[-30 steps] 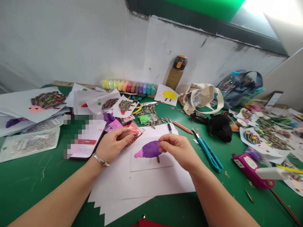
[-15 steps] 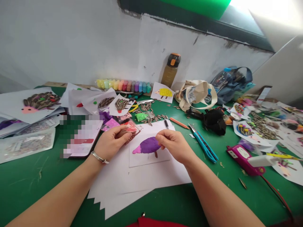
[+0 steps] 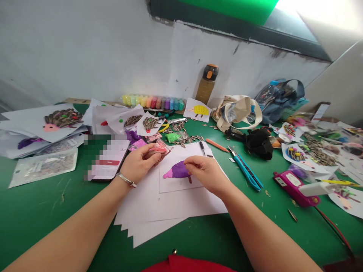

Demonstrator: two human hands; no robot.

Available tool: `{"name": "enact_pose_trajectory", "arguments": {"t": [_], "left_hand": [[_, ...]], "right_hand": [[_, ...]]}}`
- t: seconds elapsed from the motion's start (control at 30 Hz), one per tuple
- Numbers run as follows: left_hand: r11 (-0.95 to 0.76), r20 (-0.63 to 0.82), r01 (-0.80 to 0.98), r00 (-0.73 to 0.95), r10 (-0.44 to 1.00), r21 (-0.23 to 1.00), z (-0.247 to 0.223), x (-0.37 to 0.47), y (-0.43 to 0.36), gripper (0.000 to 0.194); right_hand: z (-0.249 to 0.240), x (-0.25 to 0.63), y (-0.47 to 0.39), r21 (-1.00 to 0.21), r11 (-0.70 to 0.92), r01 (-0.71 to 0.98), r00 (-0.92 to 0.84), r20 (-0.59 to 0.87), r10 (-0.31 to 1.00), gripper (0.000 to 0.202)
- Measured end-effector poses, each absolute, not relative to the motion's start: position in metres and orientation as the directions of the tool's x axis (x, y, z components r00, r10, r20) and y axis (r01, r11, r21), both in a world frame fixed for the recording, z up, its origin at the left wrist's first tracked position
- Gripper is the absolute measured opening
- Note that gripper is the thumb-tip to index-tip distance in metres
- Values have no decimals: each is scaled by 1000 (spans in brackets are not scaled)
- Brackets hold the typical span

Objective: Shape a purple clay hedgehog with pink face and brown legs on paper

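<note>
A small clear bag of red modelling clay (image 3: 160, 149) is held in the closed fingers of my left hand (image 3: 139, 163), above the paper's upper left part. Beneath my hands lies a hedgehog of purple clay (image 3: 177, 170) with a pink snout and a brown leg, pressed onto white paper (image 3: 181, 204) inside a pencilled frame. My right hand (image 3: 204, 173) is closed in a pinch over the hedgehog's right end and hides part of it. Whatever is between those fingertips, if anything, is too small or hidden to make out.
A phone (image 3: 111, 162) lies left of the paper. To the right are a black pen (image 3: 202, 148), an orange stick (image 3: 217, 145) and a blue utility knife (image 3: 246, 169). A magenta glue gun (image 3: 295, 189) lies farther right. Sunflower seeds (image 3: 184, 138) and a bottle (image 3: 207, 85) are behind.
The camera view has shifted slightly, moving most things a little right in the picture. My right hand has moved slightly left over the hedgehog. My left hand keeps hold of the bag.
</note>
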State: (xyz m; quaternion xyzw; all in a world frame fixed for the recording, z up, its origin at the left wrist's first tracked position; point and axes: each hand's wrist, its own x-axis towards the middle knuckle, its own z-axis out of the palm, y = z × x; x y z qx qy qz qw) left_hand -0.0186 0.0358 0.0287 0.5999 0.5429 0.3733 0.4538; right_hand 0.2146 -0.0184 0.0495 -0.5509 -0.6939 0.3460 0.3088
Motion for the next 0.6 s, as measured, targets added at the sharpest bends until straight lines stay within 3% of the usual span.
{"name": "enact_pose_trajectory", "arguments": {"t": [0.27,0.6], "left_hand": [[2,-45,322,126,991,947,33,-16,35,64],[-28,1,314,86,996,949,33,-17,35,71]], "right_hand": [[50,214,-17,-772,174,612,-235,33,971,27],[49,216,-19,-691,299,658,-304,119,945,19]]}}
